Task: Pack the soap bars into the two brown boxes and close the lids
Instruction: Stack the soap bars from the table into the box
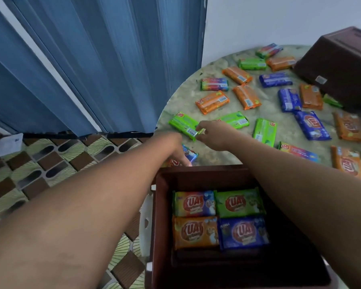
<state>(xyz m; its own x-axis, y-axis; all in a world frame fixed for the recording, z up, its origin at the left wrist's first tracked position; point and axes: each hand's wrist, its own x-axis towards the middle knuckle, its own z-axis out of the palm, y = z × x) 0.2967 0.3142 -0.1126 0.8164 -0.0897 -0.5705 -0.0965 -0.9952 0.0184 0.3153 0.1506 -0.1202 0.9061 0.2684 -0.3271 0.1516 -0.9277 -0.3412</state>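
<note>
1. The step in hand is picking up: both hands reach past the open near brown box [158, 205], which holds four soap bars [219, 217] in one layer.
2. The right hand [214, 135] pinches the end of a green bar [182, 124] lying on the counter [208, 155], fingers clamped on its wrapper edge.
3. The left hand [178, 152] rests on a blue bar [191, 156] just beyond the box rim; whether its fingers grip it I cannot tell.
4. Many bars lie scattered across the counter; the second brown box [338, 65] sits at the far right.
5. Next, I judge, each bar needs lifting clear and laying flat inside the box.
</note>
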